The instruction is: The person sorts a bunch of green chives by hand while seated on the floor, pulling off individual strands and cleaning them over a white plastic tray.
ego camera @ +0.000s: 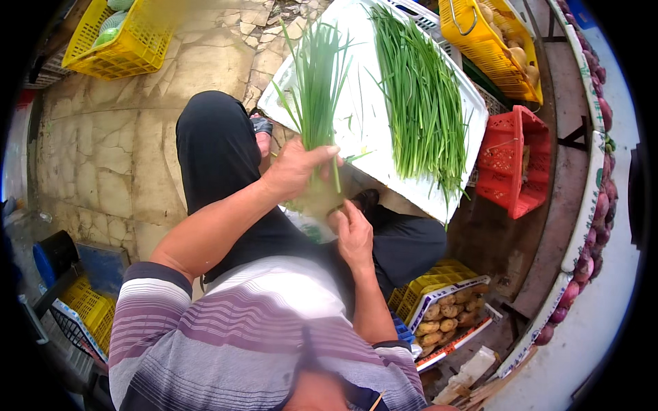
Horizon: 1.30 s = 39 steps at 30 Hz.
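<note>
My left hand (297, 167) is closed around a bunch of long green leaves, likely garlic chives (317, 87), held upright in the view over the white foam tray's near left part. Below and to the right of it, my right hand (353, 231) has its thumb and fingers together near the stalk ends; blur hides whether anything is between them. A large pile of the same chives (421, 103) lies on the right half of the white foam tray (360, 113). A few loose leaves lie between bunch and pile.
Yellow crates stand at the upper left (121, 46) and upper right (493, 49), the latter with potato-like produce. A red plastic basket (509, 159) is right of the tray. A box of potatoes (442, 318) sits lower right. Red onions (586, 262) line the curved shelf edge.
</note>
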Tool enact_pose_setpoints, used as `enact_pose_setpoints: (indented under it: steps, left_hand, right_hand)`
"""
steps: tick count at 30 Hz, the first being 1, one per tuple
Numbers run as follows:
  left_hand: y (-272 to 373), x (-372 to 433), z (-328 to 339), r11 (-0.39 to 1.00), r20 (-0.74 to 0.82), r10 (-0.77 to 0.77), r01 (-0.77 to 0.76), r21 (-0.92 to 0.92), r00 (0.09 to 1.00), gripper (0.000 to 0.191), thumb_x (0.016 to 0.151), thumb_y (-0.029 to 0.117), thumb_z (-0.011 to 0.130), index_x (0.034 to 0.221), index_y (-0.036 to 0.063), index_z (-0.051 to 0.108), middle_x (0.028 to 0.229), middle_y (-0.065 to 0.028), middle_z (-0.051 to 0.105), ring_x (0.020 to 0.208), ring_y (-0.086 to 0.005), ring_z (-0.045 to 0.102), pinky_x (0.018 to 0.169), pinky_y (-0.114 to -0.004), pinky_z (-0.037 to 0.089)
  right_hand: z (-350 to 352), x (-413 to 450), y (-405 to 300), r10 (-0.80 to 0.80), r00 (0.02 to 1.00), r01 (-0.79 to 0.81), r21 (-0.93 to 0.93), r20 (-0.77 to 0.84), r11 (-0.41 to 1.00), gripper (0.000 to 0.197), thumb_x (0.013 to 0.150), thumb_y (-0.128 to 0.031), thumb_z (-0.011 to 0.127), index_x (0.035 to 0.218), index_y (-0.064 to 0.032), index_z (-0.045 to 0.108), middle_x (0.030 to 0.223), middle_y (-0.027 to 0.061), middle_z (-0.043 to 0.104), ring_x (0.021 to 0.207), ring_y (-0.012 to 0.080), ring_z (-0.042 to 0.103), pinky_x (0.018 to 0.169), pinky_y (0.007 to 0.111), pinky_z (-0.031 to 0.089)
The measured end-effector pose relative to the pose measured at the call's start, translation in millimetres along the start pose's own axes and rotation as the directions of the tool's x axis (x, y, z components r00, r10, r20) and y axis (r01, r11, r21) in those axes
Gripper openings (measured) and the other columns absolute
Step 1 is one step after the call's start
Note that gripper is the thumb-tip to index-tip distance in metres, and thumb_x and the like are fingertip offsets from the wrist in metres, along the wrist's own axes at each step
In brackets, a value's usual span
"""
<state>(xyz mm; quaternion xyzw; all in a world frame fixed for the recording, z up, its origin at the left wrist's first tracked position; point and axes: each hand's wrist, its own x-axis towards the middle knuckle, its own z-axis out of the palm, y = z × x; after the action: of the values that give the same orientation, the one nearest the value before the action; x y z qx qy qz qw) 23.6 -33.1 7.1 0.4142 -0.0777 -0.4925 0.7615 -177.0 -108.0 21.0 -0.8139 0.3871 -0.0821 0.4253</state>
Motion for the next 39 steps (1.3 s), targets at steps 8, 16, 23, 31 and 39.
enact_pose_setpoints:
  steps: [8, 16, 23, 31, 39]
  left_hand:
    - [7.6, -3.5, 7.2, 0.958, 0.065, -0.197, 0.206, -0.200, 0.978, 0.019, 0.093, 0.010, 0.062, 0.110, 0.0013, 0.056, 0.092, -0.0090, 0.065, 0.073, -0.0159, 0.066, 0.066, -0.030, 0.057]
    - [7.3, -3.3, -1.7, 0.971, 0.102, -0.146, 0.162, -0.177, 0.984, 0.024, 0.094, 0.009, 0.060, 0.115, 0.0000, 0.053, 0.088, -0.0080, 0.063, 0.070, -0.0153, 0.063, 0.064, -0.032, 0.056]
    - [1.2, 1.1, -1.3, 0.973, 0.114, -0.136, 0.155, -0.174, 0.984, 0.023, 0.095, 0.010, 0.059, 0.115, 0.0008, 0.054, 0.086, -0.0073, 0.062, 0.073, -0.0166, 0.062, 0.067, -0.033, 0.054]
    - [0.4, 0.8, -2.8, 0.980, 0.104, -0.109, 0.125, -0.156, 0.989, 0.022, 0.095, 0.011, 0.059, 0.114, 0.0015, 0.055, 0.085, -0.0064, 0.061, 0.072, -0.0167, 0.062, 0.065, -0.033, 0.053]
    - [-4.9, 5.1, -2.6, 0.990, 0.052, -0.063, 0.069, -0.123, 0.997, 0.020, 0.093, 0.014, 0.062, 0.108, 0.0017, 0.057, 0.078, -0.0047, 0.058, 0.065, -0.0151, 0.058, 0.059, -0.030, 0.050]
  right_hand:
    - [-75.5, 81.7, 7.9, -0.153, 0.938, 0.000, -0.440, -0.311, 0.898, 0.026, 0.092, -0.018, 0.058, 0.104, 0.0028, 0.067, 0.098, 0.0202, 0.066, 0.089, 0.0384, 0.063, 0.078, 0.044, 0.050]
    - [-66.2, 111.6, 27.0, -0.101, 0.958, -0.104, -0.650, -0.270, 0.753, 0.040, 0.087, -0.031, 0.059, 0.109, 0.0016, 0.065, 0.101, 0.0224, 0.066, 0.093, 0.0405, 0.063, 0.081, 0.048, 0.050]
    - [-61.7, 118.3, 28.4, -0.036, 0.962, -0.149, -0.629, -0.271, 0.763, 0.033, 0.086, -0.028, 0.057, 0.096, 0.0024, 0.064, 0.092, 0.0254, 0.066, 0.085, 0.0433, 0.064, 0.077, 0.052, 0.048]
    - [-56.1, 94.2, -22.5, -0.013, 0.961, -0.052, -0.225, -0.278, 0.973, 0.028, 0.088, -0.024, 0.062, 0.099, 0.0022, 0.064, 0.087, 0.0231, 0.068, 0.077, 0.0405, 0.065, 0.071, 0.045, 0.050]
    - [-67.3, 76.6, 4.1, 0.064, 0.954, -0.070, -0.010, -0.292, 0.998, 0.019, 0.092, -0.017, 0.064, 0.092, 0.0015, 0.064, 0.071, 0.0082, 0.064, 0.057, 0.0183, 0.058, 0.063, 0.035, 0.051]
